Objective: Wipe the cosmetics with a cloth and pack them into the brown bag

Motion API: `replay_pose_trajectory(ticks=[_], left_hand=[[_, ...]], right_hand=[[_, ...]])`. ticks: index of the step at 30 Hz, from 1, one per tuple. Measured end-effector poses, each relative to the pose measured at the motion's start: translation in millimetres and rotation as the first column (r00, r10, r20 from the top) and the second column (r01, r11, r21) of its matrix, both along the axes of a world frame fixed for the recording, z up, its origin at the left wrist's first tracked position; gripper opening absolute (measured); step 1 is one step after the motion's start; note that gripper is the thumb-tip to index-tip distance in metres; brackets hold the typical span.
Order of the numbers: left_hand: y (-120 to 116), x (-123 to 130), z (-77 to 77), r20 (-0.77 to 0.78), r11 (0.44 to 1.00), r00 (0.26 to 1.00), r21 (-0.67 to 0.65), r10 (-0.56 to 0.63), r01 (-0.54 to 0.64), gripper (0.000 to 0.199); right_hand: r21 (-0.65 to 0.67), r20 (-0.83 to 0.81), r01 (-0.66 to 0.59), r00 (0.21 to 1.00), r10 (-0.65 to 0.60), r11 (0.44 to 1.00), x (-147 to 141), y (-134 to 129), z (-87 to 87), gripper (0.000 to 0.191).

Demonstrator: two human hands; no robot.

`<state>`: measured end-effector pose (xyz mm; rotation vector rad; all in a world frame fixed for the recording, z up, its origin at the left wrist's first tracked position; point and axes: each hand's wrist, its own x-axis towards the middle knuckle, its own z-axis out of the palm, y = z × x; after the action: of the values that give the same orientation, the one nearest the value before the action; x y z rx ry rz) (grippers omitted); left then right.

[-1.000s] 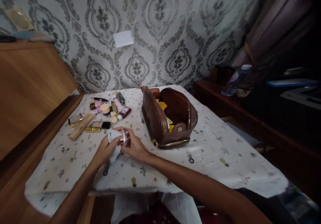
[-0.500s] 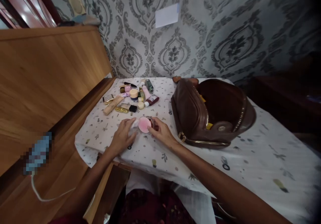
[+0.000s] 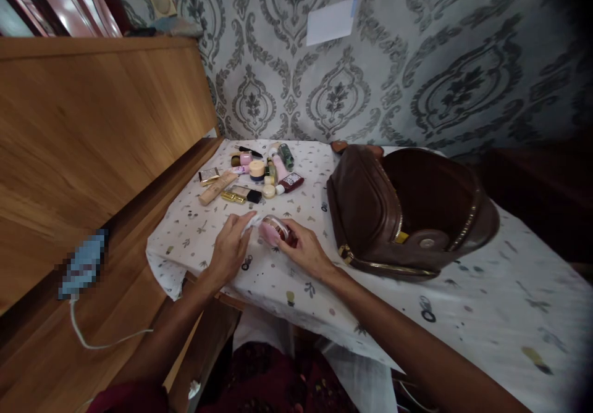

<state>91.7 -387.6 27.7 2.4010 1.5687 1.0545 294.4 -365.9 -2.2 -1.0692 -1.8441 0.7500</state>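
Observation:
My right hand (image 3: 303,249) is closed round a small round jar (image 3: 274,230) with a pink face and a dark reddish side, held tilted above the patterned cloth. Just left of the jar, my left hand (image 3: 230,246) pinches a thin white wipe or tissue (image 3: 252,221), whose edge is close to the jar. Behind the hands lie several cosmetics: a beige tube (image 3: 217,189), a gold lipstick (image 3: 232,197), a jar with a cream lid (image 3: 256,169) and a dark red bottle (image 3: 291,183).
A brown leather bag (image 3: 370,215) stands unzipped on the right of the cloth-covered table (image 3: 467,314). On the left, a wooden panel (image 3: 106,110) rises beside the table. A blurred blue object (image 3: 84,263) with a white cable lies on the wood.
The jar has turned, so its pink face shows narrower and more of its side is visible. My left hand's fingers have closed together on the white wipe. The camera view has shifted slightly.

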Motion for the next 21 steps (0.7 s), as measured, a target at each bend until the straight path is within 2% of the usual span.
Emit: replay_pose_trajectory(ticks=[4,7,14,21], left_hand=[[-3,22,7.2,-0.241,0.999,0.97,-0.009,0.031,-0.035,0.047],[-3,30,7.0,-0.322,0.998,0.946,-0.044,0.032,-0.049,0.051],[5,21,8.0,-0.248,0.994,0.966,-0.057,0.072,-0.089,0.047],[16,12,-9.4,-0.122,0.987,0.99,-0.138,0.066,-0.083,0.047]], right_hand=[[0.034,0.026,0.004,1.0,-0.005,0.999,-2,-2,2.2,0.028],[0.045,0.066,0.009,0.998,-0.012,0.999,-2,-2,0.7,0.026],[0.082,0.046,-0.013,0.999,0.009,0.997,0,2,-9.7,0.037],[0.067,0.026,-0.017,1.0,0.015,0.998,0,0,-7.6,0.038]])
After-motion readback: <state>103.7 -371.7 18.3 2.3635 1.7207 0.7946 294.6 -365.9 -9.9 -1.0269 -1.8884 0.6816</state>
